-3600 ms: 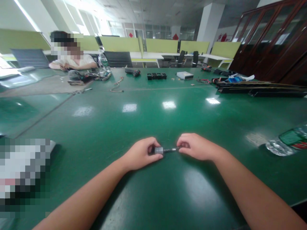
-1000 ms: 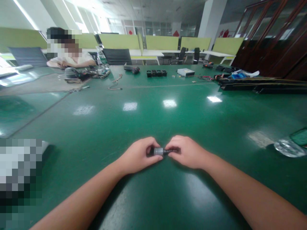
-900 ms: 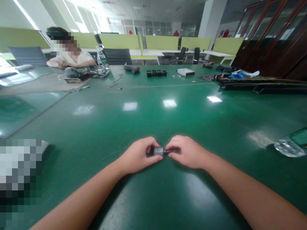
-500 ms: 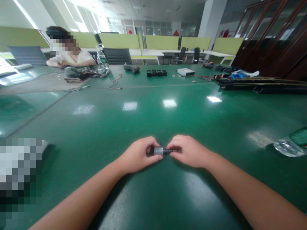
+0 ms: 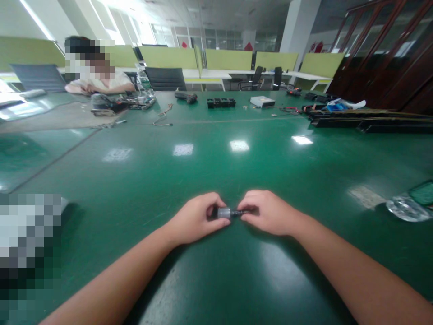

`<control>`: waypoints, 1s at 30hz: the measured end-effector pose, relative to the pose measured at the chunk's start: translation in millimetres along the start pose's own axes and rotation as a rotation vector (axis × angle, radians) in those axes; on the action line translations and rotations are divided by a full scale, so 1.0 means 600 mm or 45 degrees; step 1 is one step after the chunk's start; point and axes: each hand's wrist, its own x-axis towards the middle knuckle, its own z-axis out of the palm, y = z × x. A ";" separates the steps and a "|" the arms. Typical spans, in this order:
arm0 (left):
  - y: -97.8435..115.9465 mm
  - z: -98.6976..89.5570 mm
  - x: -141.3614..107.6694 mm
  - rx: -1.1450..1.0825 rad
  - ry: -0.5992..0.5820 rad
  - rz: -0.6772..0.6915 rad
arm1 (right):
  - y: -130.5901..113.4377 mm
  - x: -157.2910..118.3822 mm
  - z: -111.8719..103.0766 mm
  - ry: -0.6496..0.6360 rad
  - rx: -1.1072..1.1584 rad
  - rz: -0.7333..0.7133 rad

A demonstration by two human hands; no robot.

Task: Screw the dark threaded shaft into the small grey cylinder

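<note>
Near the middle of the green table, a small cylinder, grey with dark ends, lies between my two hands. My left hand is closed round it, thumb in front and fingers behind. A thin dark shaft sticks out of the cylinder to the right. My right hand pinches the far part of this shaft between thumb and fingertips. Where the shaft ends inside my right hand is hidden.
A person sits at the far left beside a pile of parts. Black blocks and a white box stand farther back. Long black bars lie at right, above a clear plastic object.
My right hand has shifted slightly to the right along the shaft, and a bit more of the shaft shows. My left hand and the cylinder have stayed in place.
</note>
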 end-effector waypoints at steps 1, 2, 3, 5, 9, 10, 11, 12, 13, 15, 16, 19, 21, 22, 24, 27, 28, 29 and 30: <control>0.000 0.000 0.000 0.000 0.000 0.001 | 0.000 0.000 -0.001 -0.004 -0.002 0.003; 0.000 0.000 0.000 -0.001 0.001 0.001 | 0.000 0.000 -0.001 -0.007 -0.004 0.006; 0.000 0.000 0.000 -0.001 0.002 0.000 | 0.000 0.000 -0.002 -0.007 -0.008 0.009; 0.000 0.000 0.000 -0.004 0.003 -0.001 | 0.000 0.000 -0.004 -0.003 -0.017 0.013; 0.001 0.000 0.000 -0.013 0.006 -0.004 | 0.000 -0.001 -0.005 -0.005 -0.025 0.014; 0.001 0.000 0.000 -0.015 0.008 -0.004 | 0.000 -0.001 -0.006 -0.008 -0.025 0.016; 0.002 0.000 0.000 -0.018 0.011 -0.005 | 0.000 -0.001 -0.006 -0.012 -0.024 0.018; 0.002 -0.001 0.000 -0.020 0.015 -0.006 | -0.001 -0.001 -0.006 -0.014 -0.022 0.022; 0.003 -0.001 0.000 -0.023 0.017 -0.007 | -0.002 -0.001 -0.006 -0.016 -0.020 0.026; 0.004 -0.002 0.000 -0.025 0.021 -0.006 | -0.002 -0.002 -0.007 -0.018 -0.017 0.035; 0.005 -0.002 0.000 -0.027 0.023 -0.003 | -0.002 -0.002 -0.007 -0.015 -0.016 0.039; 0.005 -0.003 0.000 -0.037 0.026 0.000 | -0.001 -0.002 -0.008 -0.015 -0.005 0.048; 0.005 -0.003 -0.001 -0.035 0.022 -0.001 | 0.001 -0.002 -0.009 -0.019 0.010 0.051; 0.005 -0.003 -0.001 -0.031 0.017 -0.001 | 0.001 -0.002 -0.010 -0.024 0.018 0.054; 0.005 -0.003 -0.001 -0.022 0.012 -0.001 | 0.002 -0.002 -0.011 -0.036 0.026 0.060; 0.005 -0.003 -0.001 -0.017 0.008 -0.003 | 0.001 -0.002 -0.013 -0.043 0.026 0.066; 0.005 -0.003 -0.001 -0.015 0.005 -0.005 | 0.000 -0.002 -0.014 -0.043 0.024 0.068; 0.006 -0.003 -0.001 -0.015 0.003 -0.008 | 0.000 -0.003 -0.014 -0.042 0.023 0.070; 0.006 -0.003 -0.001 -0.014 0.002 -0.008 | 0.000 -0.003 -0.015 -0.042 0.021 0.073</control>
